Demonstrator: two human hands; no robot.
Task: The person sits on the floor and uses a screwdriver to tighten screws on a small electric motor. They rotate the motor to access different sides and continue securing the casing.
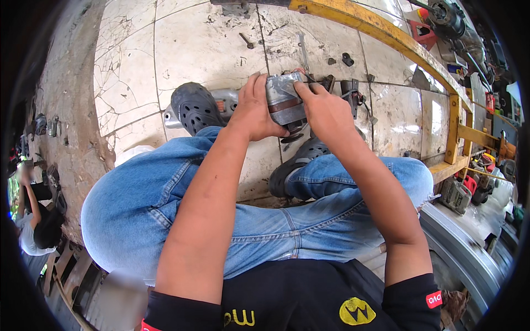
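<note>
Between my two hands is an alternator (285, 99), a grey metal body with a brown band round its middle and a dark pulley at its near end. My left hand (255, 107) wraps its left side, thumb near the pulley. My right hand (327, 110) grips the upper right of the housing, with the thumb on top. The alternator's far side and underside are partly hidden. Just beyond it lie a combination wrench (303, 51) and small dark parts (347, 59). A black part with wires (353, 94) rests right of my right hand.
My feet in dark clogs (194, 106) flank the work; a silver metal piece (173, 117) lies by the left one. A bolt (247, 41) is on the stained tile floor. A yellow metal frame (375, 30) stands right, near a grey case (456, 196). Another person (38, 220) is far left.
</note>
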